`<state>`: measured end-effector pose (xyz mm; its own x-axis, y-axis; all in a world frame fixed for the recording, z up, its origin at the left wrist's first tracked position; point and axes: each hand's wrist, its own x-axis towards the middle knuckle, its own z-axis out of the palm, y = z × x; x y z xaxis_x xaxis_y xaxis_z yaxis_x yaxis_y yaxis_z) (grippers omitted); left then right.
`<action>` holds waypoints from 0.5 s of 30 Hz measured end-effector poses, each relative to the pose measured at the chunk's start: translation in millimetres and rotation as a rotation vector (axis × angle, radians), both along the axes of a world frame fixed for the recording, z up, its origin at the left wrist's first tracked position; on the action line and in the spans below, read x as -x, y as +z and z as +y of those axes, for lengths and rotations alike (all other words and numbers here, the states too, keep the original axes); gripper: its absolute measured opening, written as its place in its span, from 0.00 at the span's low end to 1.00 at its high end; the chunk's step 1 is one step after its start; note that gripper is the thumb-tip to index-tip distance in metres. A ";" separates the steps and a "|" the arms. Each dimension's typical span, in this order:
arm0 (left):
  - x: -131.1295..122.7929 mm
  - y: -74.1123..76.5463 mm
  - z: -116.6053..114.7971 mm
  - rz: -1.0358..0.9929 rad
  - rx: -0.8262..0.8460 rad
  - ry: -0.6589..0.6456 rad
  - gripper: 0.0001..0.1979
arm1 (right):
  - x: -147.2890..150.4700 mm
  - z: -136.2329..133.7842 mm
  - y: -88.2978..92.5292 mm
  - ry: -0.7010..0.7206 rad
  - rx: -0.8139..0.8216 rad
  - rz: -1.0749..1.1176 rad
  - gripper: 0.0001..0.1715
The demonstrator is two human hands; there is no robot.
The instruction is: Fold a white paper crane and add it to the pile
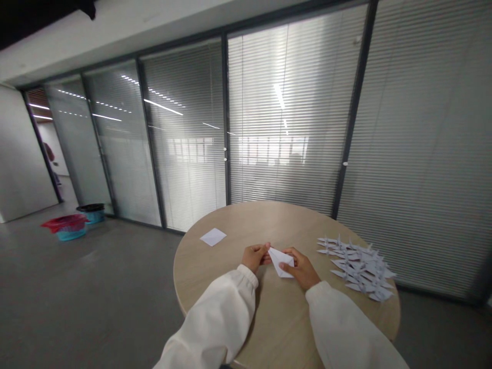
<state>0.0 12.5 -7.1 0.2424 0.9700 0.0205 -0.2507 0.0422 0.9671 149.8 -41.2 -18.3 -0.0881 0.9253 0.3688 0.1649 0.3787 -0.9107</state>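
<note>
Between my two hands is a folded white paper point(282, 262), kite-shaped, held just above the round table. My left hand point(256, 256) pinches its pointed upper left corner between thumb and fingers. Gripping its right side is my right hand point(301, 266), thumb on the near face and fingers behind. Another folded paper point(213, 237), diamond-shaped with a crease across it, lies flat to the left of my hands. A cluster of folded paper cranes point(359, 266) sits on the right part of the table, a little way from my right hand.
The round wooden table point(215, 287) stands close to a glass partition with blinds point(284, 118). On the floor to the left are a blue bin with a red liner point(69, 228) and another with a black liner point(92, 212). A doorway point(49, 143) is at the far left.
</note>
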 end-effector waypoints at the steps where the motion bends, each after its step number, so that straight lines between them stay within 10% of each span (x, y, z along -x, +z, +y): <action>1: 0.0 0.6 -0.7 0.003 0.001 0.000 0.19 | 0.0 0.0 -0.2 0.005 0.001 0.003 0.20; 15: -1.0 -1.5 -2.1 0.000 0.003 -0.098 0.18 | -0.8 -1.3 2.0 -0.009 -0.015 -0.046 0.20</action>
<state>1.0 10.4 -8.6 0.3365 0.9415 0.0178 -0.2452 0.0693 0.9670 150.6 -42.5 -16.3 -0.0966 0.9206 0.3785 0.2098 0.3906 -0.8964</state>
